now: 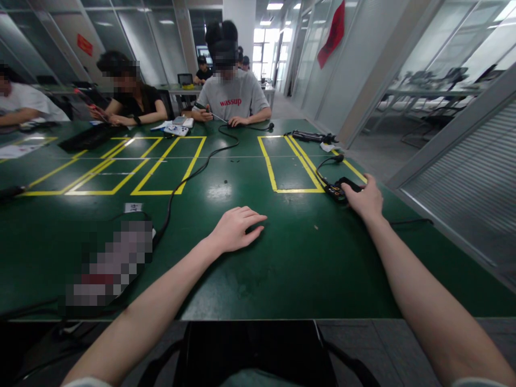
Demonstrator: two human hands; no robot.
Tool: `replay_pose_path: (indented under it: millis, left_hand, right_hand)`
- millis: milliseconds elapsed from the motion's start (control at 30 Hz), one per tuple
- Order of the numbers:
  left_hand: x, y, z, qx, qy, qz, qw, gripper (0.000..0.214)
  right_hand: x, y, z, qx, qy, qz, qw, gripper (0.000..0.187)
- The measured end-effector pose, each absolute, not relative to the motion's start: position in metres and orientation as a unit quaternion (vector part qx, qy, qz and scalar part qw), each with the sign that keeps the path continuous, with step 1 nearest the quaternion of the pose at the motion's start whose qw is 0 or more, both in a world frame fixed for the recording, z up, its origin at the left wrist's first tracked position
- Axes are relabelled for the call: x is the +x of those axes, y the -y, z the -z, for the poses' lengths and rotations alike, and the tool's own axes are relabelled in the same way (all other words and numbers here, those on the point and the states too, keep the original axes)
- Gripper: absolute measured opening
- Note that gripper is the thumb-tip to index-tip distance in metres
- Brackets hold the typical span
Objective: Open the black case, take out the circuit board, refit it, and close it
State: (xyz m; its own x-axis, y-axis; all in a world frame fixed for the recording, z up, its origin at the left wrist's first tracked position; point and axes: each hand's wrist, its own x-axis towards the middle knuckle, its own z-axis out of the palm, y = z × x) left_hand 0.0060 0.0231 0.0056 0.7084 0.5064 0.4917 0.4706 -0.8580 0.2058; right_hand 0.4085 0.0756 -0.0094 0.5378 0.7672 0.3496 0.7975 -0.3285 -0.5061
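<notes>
pale object (121, 258) by bench's (258, 290) near edge: pixelated, identity unclear | black device (335, 191) near right edge: partly hidden by right fingers (370, 185) | scrap (316, 227) mid-bench: too small to tell | bench's left end: cut off

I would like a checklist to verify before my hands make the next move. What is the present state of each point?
1. Right hand at the black, boxy device: ok.
2. Grip on it secure: cannot tell, contact partly hidden.
3. Left hand free: ok, nothing seen in it.
4. Black, rounded plug unplugged: ok, lies over the green, smooth tabletop.
5. Black, elongated folded stand apart from both hands: ok.
</notes>
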Motion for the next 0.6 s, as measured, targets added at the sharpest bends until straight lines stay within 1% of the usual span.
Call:
replay_pose_path:
  millis: [100,200,300,400,500,533,600]
  left_hand:
    - [0.006,-0.024,-0.005,0.924,-0.262,-0.276,0.031,0.027]
    - [0.006,-0.025,-0.004,0.925,-0.262,-0.274,0.034,0.028]
    - [0.005,-0.025,-0.004,0.925,-0.267,-0.267,0.037,0.027]
    - [0.005,-0.025,-0.003,0.926,-0.27,-0.262,0.037,0.028]
    - [0.005,-0.025,-0.002,0.926,-0.27,-0.261,0.039,0.028]
    - [0.005,-0.026,-0.002,0.926,-0.27,-0.261,0.04,0.028]
    - [0.004,-0.025,-0.002,0.926,-0.271,-0.259,0.042,0.028]
  right_hand:
    - [0.402,-0.073,0.004,-0.813,0.456,0.041,0.361,0.087]
    - [0.4,-0.072,-0.001,-0.792,0.481,0.05,0.373,0.089]
    - [0.4,-0.07,-0.004,-0.79,0.482,0.063,0.374,0.081]
    - [0.4,-0.069,-0.003,-0.805,0.464,0.084,0.361,0.067]
    - [0.401,-0.07,0.001,-0.827,0.465,0.06,0.311,0.049]
    - [0.401,-0.071,0.004,-0.834,0.47,0.047,0.287,0.046]
    - [0.405,-0.074,0.009,-0.835,0.492,0.035,0.245,0.048]
